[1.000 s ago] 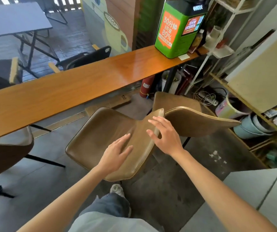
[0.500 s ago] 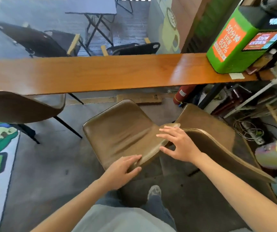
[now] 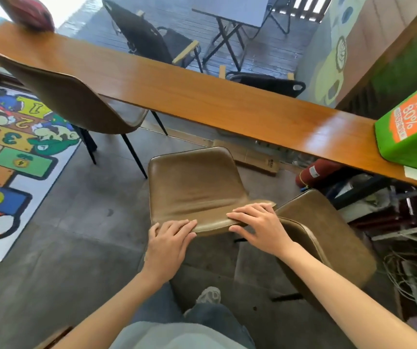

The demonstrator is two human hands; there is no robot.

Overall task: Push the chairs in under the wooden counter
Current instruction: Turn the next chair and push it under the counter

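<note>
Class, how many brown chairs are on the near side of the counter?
3: one at left, partly under the counter; one in the middle, under both hands; one at right.

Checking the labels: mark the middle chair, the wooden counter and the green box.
middle chair (image 3: 194,187), head view, seat surface.
wooden counter (image 3: 202,96), head view, bare top.
green box (image 3: 413,132), head view, orange label.

An olive-brown padded leather chair (image 3: 192,187) stands short of the long glossy wooden counter (image 3: 202,96); a matching chair (image 3: 328,235) touches its right, another (image 3: 76,102) is tucked under at left
</note>
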